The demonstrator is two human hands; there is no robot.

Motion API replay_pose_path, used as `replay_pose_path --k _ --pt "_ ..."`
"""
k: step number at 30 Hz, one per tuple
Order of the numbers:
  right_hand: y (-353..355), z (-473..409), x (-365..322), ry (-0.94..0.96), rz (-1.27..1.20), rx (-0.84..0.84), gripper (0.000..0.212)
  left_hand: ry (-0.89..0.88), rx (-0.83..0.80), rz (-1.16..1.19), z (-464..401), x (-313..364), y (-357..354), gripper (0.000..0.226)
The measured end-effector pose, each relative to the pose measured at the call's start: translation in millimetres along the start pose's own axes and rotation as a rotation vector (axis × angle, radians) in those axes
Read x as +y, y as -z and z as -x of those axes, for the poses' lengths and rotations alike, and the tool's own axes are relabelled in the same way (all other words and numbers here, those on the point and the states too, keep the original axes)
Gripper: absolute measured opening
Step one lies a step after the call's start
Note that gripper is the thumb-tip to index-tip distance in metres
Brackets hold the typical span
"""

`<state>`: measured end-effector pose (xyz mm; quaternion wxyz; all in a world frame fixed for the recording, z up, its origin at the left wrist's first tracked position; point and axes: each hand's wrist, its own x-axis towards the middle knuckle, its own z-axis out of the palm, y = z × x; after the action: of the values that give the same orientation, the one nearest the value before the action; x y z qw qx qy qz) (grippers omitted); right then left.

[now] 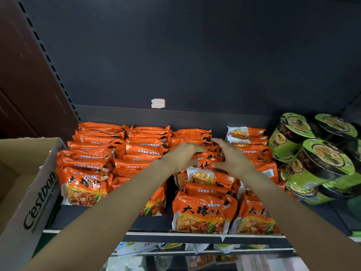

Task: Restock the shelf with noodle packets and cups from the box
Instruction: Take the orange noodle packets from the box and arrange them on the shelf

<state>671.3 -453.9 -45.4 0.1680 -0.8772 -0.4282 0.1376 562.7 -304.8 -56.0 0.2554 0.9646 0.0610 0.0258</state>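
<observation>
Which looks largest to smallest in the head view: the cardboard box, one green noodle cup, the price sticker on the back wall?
1. cardboard box, though it is nearest the camera and cut off by the frame
2. green noodle cup
3. price sticker, farthest away

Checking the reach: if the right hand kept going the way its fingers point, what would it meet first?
Probably the orange plastic noodle packets in the back rows, just beyond the right hand; depth is unclear.
</observation>
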Motion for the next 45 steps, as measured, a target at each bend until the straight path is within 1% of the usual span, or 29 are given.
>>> replay_pose_path --k 1,3,5,7,8,10,12,14,16,17,18,20,21,23,26,30,33,36,37,39,40,41,42,43,45 --pt "2 1 -2 0.036 -0.008 -0.007 0.073 0.008 -0.026 0.022 3 -2 1 0.053" --pt "3 3 -2 0.056 -0.01 -0.032 0.055 0.049 -0.082 0.021 12 -12 4 0.057" --pt "1 4 0 0.036 0.028 0.003 0.035 0.108 -0.116 -0.062 21 -23 7 0.058" --pt "0 4 1 0.015 0.056 0.048 0.021 0.136 -0.154 -0.203 26 -27 9 0.06" --pt "-1 5 2 0.006 0.051 0.068 0.021 0.129 -0.171 -0.28 28 -25 9 0.061" --pt "-3 5 3 -0.015 0.0 0.102 0.033 0.103 -0.168 -0.407 27 -18 3 0.059" --pt "-6 5 4 -0.037 -0.082 0.136 0.039 0.102 -0.1 -0.438 26 -15 0 0.052" --pt "-11 4 6 -0.071 -0.177 0.172 0.038 0.113 0.005 -0.405 27 -14 4 0.044" --pt "-16 2 6 -0.086 -0.189 0.139 0.027 0.115 0.063 -0.404 28 -17 11 0.042" --pt "-19 0 4 -0.08 -0.166 0.09 0.021 0.113 0.063 -0.42 29 -18 14 0.044" --pt "-22 -2 2 -0.071 -0.144 0.033 0.024 0.115 0.042 -0.442 30 -19 15 0.047" --pt "-22 -5 -4 -0.078 -0.157 -0.063 0.047 0.129 -0.024 -0.487 32 -20 13 0.056" --pt "-20 -6 -9 -0.094 -0.181 -0.076 0.055 0.133 -0.046 -0.508 32 -22 11 0.061" --pt "-16 -6 -15 -0.119 -0.202 -0.058 0.061 0.12 -0.055 -0.549 33 -24 8 0.064" --pt "-16 -7 -16 -0.111 -0.147 -0.03 0.057 0.104 -0.073 -0.602 34 -27 7 0.067" --pt "-26 -13 -18 -0.09 -0.105 0.039 0.048 0.14 -0.129 -0.634 35 -31 7 0.074" --pt "-30 -14 -20 -0.079 -0.11 0.072 0.041 0.175 -0.105 -0.619 32 -26 4 0.074" --pt "-24 -8 -22 -0.05 -0.089 0.072 0.044 0.172 -0.05 -0.523 35 -16 4 0.068" --pt "-20 -3 -22 -0.048 -0.083 0.081 0.047 0.162 0.004 -0.47 38 -13 5 0.062" --pt "-13 11 -23 -0.045 -0.085 0.122 0.051 0.127 0.185 -0.361 49 -7 6 0.048" --pt "-9 20 -22 -0.038 -0.086 0.134 0.051 0.106 0.27 -0.304 55 -5 6 0.042" --pt "-6 30 -22 -0.033 -0.081 0.125 0.049 0.083 0.312 -0.251 61 -2 5 0.038" --pt "-5 40 -20 -0.026 -0.07 0.105 0.048 0.06 0.301 -0.205 66 0 3 0.036" --pt "-5 49 -18 -0.021 -0.053 0.076 0.046 0.039 0.252 -0.167 71 2 0 0.036" --pt "-6 64 -14 -0.033 -0.013 0.029 0.043 0.007 0.106 -0.094 79 7 -7 0.038"
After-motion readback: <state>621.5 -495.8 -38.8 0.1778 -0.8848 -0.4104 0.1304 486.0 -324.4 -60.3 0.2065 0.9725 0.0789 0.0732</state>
